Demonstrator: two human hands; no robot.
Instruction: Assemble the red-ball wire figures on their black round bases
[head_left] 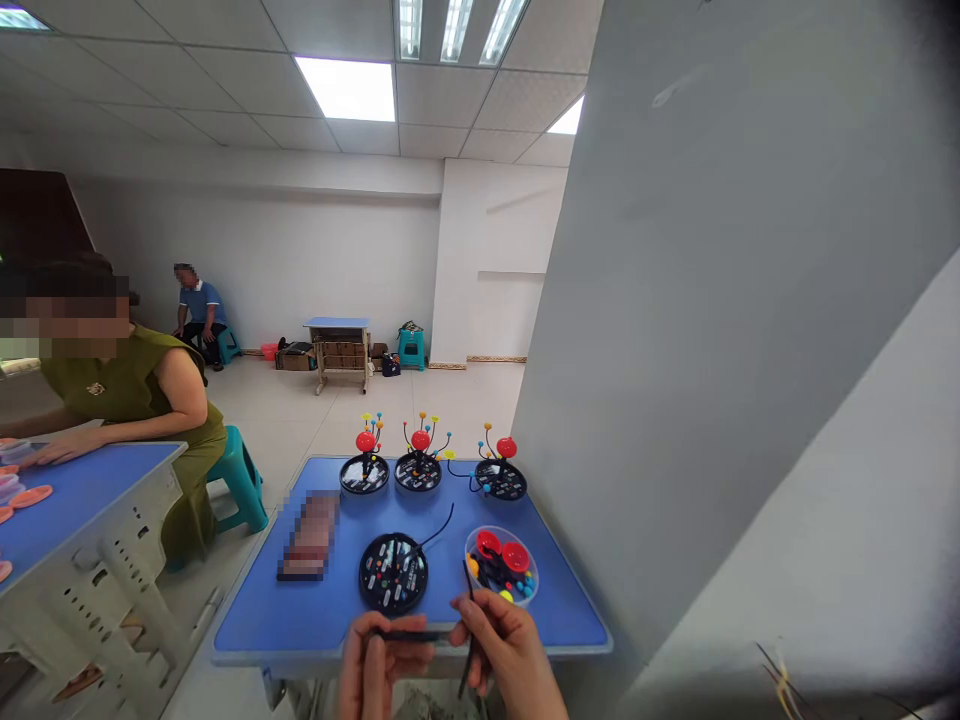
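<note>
A: What did the left hand have hold of?

B: A black rod, at the bottom centre of the frame. The fingers were curled closed around its left end, and the rod lay nearly level, pointing at the other hand.

A: And the right hand?

B: It was just to the right, thumb and fingers pinched together on a thin black strip that stood roughly upright and bent slightly. The rod's right end came up to those fingertips; whether they gripped it too, I couldn't tell.

A: Where was the round black base?

B: Just above the left hand in the frame, flat on the blue-topped table. It had small printed patches on it, and a curved black stalk rose from it towards the upper right.

A: What stood near the right hand?

B: A clear plastic tub, right of the base. Inside were two red cups, black pieces, and small blue and yellow balls.

A: And along the table's far edge?

B: Three ball-and-stalk models, each on a dark round base with a red ball and smaller coloured balls on stalks. A blurred-out item lay at the table's left. At the frame's left, a person in green sat at another blue table.
</note>
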